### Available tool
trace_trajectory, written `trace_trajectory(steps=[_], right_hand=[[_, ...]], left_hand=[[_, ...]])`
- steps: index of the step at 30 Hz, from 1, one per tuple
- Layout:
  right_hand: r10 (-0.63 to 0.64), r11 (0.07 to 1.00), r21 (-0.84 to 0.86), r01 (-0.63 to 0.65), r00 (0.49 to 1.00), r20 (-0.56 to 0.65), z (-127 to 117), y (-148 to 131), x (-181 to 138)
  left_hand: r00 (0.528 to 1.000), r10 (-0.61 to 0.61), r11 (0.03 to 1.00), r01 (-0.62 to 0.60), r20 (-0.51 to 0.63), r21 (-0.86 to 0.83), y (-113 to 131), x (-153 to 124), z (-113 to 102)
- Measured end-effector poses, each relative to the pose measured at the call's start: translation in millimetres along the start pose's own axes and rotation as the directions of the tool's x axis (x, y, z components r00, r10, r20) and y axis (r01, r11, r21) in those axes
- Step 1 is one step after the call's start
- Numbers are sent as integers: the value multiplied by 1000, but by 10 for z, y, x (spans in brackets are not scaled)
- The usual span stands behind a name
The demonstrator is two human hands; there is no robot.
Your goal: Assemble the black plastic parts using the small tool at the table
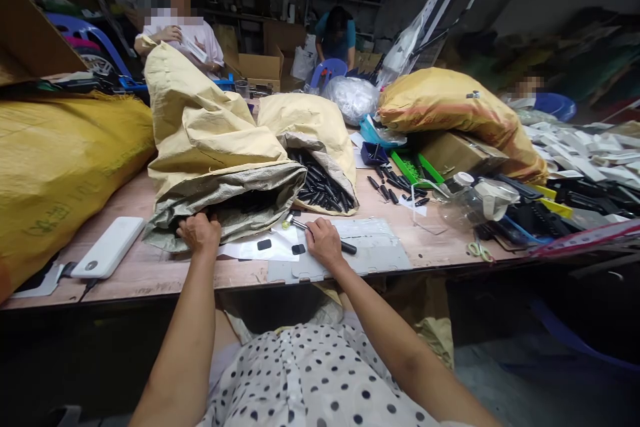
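Cream woven fabric with a grey lining forms the large slumped sack [215, 120] at left centre of the pink wood-look counter [200, 278], its dark mouth facing the near edge. The person's left hand [200, 232] is at that mouth, fingers partly hidden inside; whether they grip anything, I cannot tell. The right hand [324, 240] is closed around a hammer-like tool [349, 248] with a metal shaft and black grip, above a flat grey sheet [383, 247]. Just left of this hand lies white paper [283, 239] with small black rounded pieces.

Right of the large sack, a smaller cream sack [310, 113] opens towards the near side, showing many slender black cylindrical parts [325, 190]. More such parts lie loose farther right, beside a bright green plastic tray [433, 172]. On the left are a white rectangular device [110, 247] and a bulky yellow sack [75, 173]. At the far left, a co-worker in a pale top holds a white object.
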State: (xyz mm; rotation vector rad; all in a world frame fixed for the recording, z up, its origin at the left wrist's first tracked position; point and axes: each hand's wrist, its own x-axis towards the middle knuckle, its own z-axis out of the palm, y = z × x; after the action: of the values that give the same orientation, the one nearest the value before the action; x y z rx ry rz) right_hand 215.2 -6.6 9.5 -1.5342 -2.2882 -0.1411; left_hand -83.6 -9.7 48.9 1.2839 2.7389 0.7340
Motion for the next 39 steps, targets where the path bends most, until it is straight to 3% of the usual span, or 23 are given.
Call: trace_trajectory(steps=[5,10,14,16,18,20,22,24,26,39], right_hand=[[-2,1000,6,2,1000,-4,6,2,-6],[2,1000,4,-2,1000,-11,17,2,0],[5,1000,10,-4,1000,-14,15,-6,5],[5,1000,8,-5,1000,-9,12,-11,5],[7,1000,3,-7,1000,-4,9,-15,4],[10,1000,-1,-10,1000,0,8,-16,5],[12,1000,1,-12,1000,1,9,-15,7],[14,1000,3,-14,1000,0,10,-14,10],[15,1000,6,-15,1000,-4,11,-17,14],[40,999,33,-41,998,49,-14,-17,52]], left_hand=[[996,60,998,-62,-60,-32,-45,-120,20],[998,30,999,-32,-55,-30,-55,-101,44],[990,5,990,-24,-138,-137,-88,-140,-3],[981,43,973,-84,-187,-217,-99,-259,-33],[964,196,921,-243,-179,-303,-88,-440,-38],[898,423,814,-434,-116,-387,-50,-645,-5],[798,602,701,-549,-33,-456,4,-825,62],[723,689,646,-584,46,-492,53,-942,143],[687,719,635,-588,106,-502,84,-994,216],[708,691,675,-559,146,-482,130,-961,397]])
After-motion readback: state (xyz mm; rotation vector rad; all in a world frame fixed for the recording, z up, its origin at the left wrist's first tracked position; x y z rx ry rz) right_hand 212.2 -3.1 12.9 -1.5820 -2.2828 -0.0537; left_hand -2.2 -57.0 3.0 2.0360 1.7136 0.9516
